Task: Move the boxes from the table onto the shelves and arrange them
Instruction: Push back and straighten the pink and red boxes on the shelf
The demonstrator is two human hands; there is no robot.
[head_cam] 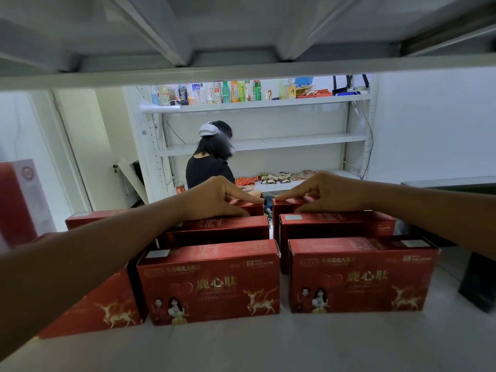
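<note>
Gap (284,264) between box rows (209,285), shelf (241,72) seemingly low

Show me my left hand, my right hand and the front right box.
left hand (212,200): head view, knuckles, holding the back left box (255,209).
right hand (324,193): head view, knuckles, holding the back right box (284,213).
front right box (359,280): head view, front face.

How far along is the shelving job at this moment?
Done: red boxes already stand in rows on the shelf, among them the centre front box and right front box. In hand: the left hand pinches the back centre box and the right hand pinches the back right box, apparently squaring them up. Left: cannot tell; the table is out of view.
</note>
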